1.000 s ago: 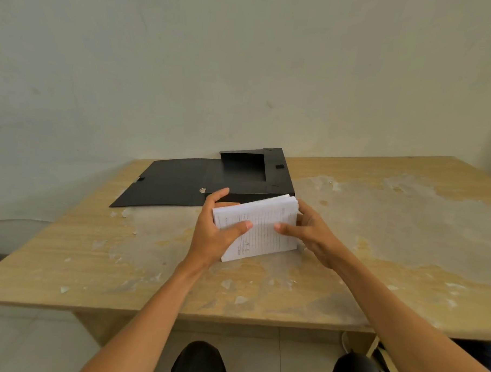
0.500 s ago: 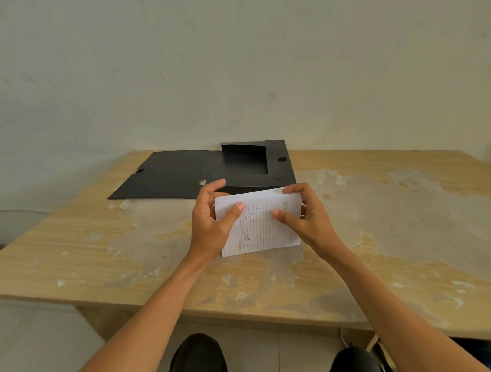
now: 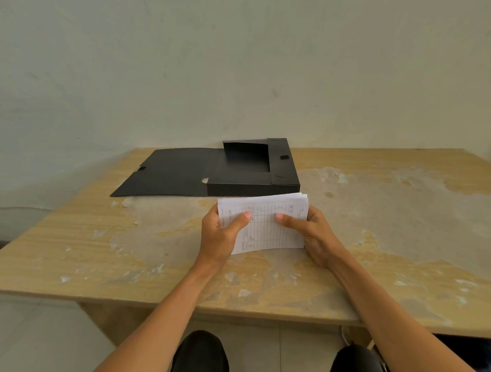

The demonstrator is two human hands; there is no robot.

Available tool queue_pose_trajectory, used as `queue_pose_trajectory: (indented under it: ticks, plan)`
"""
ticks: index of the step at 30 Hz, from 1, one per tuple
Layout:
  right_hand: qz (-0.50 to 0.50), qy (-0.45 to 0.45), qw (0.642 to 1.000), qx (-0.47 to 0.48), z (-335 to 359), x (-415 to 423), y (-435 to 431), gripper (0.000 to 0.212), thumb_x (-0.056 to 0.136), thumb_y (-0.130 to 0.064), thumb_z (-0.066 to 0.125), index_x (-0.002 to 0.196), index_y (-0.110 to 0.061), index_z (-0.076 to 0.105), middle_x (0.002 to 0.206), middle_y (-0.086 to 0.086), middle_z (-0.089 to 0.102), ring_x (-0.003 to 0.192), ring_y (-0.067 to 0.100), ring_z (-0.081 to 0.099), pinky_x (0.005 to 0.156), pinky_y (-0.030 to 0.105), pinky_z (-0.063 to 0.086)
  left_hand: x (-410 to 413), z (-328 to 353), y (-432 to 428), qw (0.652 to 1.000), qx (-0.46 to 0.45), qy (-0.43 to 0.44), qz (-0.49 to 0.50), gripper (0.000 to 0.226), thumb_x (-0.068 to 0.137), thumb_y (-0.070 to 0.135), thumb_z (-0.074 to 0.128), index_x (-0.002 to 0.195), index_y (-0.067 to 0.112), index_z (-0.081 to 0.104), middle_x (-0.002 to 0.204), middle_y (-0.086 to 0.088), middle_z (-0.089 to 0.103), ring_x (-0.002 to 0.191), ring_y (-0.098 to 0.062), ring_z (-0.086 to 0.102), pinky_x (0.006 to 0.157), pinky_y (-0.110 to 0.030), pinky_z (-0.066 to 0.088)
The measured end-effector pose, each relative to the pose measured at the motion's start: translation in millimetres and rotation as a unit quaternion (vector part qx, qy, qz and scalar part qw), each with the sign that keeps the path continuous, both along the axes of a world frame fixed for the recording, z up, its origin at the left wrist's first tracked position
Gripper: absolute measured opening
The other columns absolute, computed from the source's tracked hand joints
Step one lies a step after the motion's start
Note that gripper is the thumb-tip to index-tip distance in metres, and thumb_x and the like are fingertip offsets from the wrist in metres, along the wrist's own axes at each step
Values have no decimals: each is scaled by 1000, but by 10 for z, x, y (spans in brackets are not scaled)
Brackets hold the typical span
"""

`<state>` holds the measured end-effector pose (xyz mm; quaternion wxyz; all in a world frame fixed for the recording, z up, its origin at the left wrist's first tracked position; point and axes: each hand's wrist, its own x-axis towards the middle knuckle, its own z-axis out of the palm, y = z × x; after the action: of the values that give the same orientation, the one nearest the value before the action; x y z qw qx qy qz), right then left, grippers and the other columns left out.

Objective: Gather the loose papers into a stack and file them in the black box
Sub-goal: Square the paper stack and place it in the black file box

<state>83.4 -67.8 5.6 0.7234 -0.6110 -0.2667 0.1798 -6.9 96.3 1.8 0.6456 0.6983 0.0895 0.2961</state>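
Both hands, left hand (image 3: 218, 235) and right hand (image 3: 316, 239), grip the ruled paper stack (image 3: 265, 223); the matte black box (image 3: 253, 169) lies open near the worn counter's (image 3: 406, 221) far edge.

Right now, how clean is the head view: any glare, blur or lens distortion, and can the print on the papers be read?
Head view: soft, even light, no glare; faint shadow under the stack of papers and both hands. Wide-angle bowing curves the table edges. Focus is fair; the ruled form lines show, but the writing is too small to read. The black box interior is dark, with little detail.
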Motion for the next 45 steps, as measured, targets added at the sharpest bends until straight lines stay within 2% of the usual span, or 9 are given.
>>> queue_pose_trajectory:
  ticks: [11,16,24,27,30,32,36,40,45]
  plan:
    - [7,5,1000,-6,-11,-63,0,26,84,-13,64,109,-14,63,98,2,71,87,13,70,68,24,56,-73,-45,79,996,63,49,-41,34,89,26,61,121,19,53,113,0,64,102,-16,64,74,-28,59]
    - [-13,-8,1000,-15,-12,-73,16,24,83,-13,65,107,-11,65,97,4,71,87,17,70,68,25,56,-101,-32,84,993,106,53,-20,30,90,26,59,119,26,49,110,9,60,97,-9,62,65,-18,56]
    - [26,-122,977,-172,447,62,-104,15,82,-19,68,97,-14,67,90,2,72,77,15,72,53,27,57,-117,477,326,982,165,49,-82,21,89,18,62,109,24,57,103,9,65,92,-7,66,65,-18,56]
    - [6,-87,992,-91,492,39,-51,12,83,-14,67,94,-9,68,87,5,71,73,17,71,51,30,56,-84,597,375,992,108,23,-64,20,87,18,65,106,18,59,102,1,66,90,-15,67,63,-22,56]
    - [-31,-2,999,10,406,-74,86,13,83,-12,65,96,-9,67,83,4,70,71,20,69,50,34,55,-71,519,241,999,-48,-21,-12,32,82,27,66,108,11,57,97,-8,63,83,-22,64,56,-28,53]
    - [-44,45,997,52,316,-166,213,18,84,-13,64,102,-10,66,85,3,71,73,22,69,52,36,55,-72,411,54,993,-108,-36,-29,39,80,35,63,114,16,57,101,-10,64,85,-23,65,63,-35,56]
    - [-28,105,991,84,168,-334,455,34,83,-19,66,115,-9,62,98,12,71,83,26,70,60,40,58,-29,364,-223,984,-176,-23,10,11,92,31,56,103,34,58,103,-2,68,89,-18,68,67,-29,59]
    - [-20,112,992,60,182,-282,477,37,82,-23,68,115,-6,60,97,14,71,78,27,70,54,33,58,51,444,-68,989,-136,-2,59,11,95,26,53,103,31,59,100,3,68,84,-14,68,61,-25,57]
    - [-60,57,996,20,378,16,445,22,89,-20,61,99,0,62,82,15,69,55,24,65,47,29,55,248,622,288,993,-97,32,64,18,94,23,56,111,21,61,104,4,68,93,-15,65,71,-30,54]
